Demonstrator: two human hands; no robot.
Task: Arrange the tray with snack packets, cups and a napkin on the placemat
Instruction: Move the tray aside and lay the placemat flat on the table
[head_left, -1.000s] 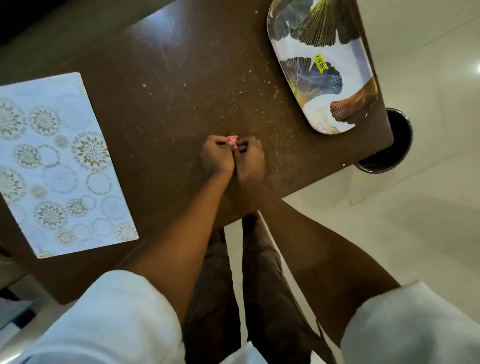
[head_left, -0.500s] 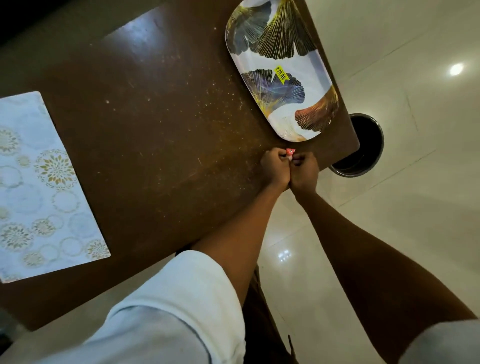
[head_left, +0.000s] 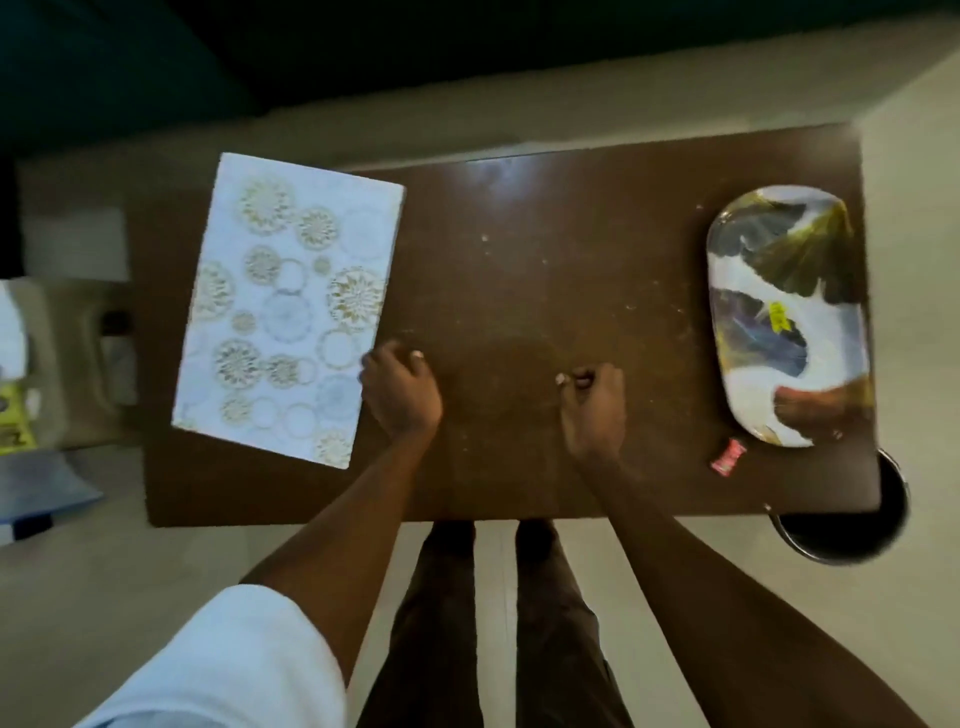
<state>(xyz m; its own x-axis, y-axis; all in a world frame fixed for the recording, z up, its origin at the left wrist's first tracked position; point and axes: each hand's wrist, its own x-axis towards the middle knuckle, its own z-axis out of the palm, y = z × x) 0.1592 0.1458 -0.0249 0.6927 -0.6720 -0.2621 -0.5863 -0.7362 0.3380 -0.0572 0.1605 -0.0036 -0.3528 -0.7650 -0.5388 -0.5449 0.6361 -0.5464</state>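
The pale blue placemat (head_left: 291, 306) with gold circle patterns lies tilted on the left part of the dark brown table (head_left: 545, 249). An oval tray (head_left: 784, 312) printed with leaf shapes and bearing a yellow sticker rests at the table's right end, with nothing on it. My left hand (head_left: 397, 389) rests with curled fingers just beside the placemat's right edge. Further right, my right hand (head_left: 592, 400) sits mid-table, its fingers curled too, well left of the tray. Nothing shows in either hand. A small red wrapper (head_left: 729, 455) lies on the table by the tray's near end.
A round dark bin (head_left: 841, 525) stands on the floor under the table's near right corner. Blurred boxes and a yellow-green packet (head_left: 15, 415) sit on a low surface at the far left. My legs are against the table's near edge.
My hands were together, pinching the red wrapper near the tray; now they are apart mid-table and the wrapper lies on the table. The view has swung back so the whole table shows.
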